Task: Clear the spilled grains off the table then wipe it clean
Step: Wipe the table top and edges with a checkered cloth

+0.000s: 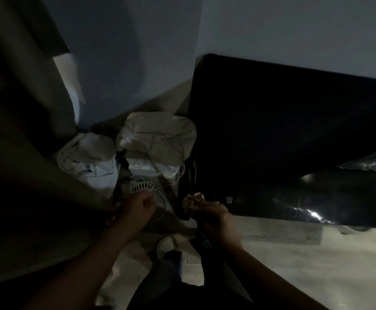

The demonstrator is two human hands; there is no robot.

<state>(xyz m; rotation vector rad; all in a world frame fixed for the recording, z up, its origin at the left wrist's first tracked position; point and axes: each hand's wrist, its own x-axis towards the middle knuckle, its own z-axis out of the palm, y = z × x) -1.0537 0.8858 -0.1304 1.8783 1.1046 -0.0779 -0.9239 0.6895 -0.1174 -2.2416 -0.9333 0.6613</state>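
Note:
The scene is very dark. My right hand (211,212) is closed around a small pale crumpled wad (193,199), which looks like a cloth or tissue, held just left of the black glossy table (283,142). My left hand (137,206) is curled into a fist a little to the left, over the floor, and I cannot tell whether anything is inside it. No grains are visible on the dark table top.
White bags or bundles (155,139) with thin white cords sit on the floor in the corner. A white vented object (141,186) lies below them. A dark curtain (14,108) hangs at left. My white shoe (165,246) stands on the pale floor.

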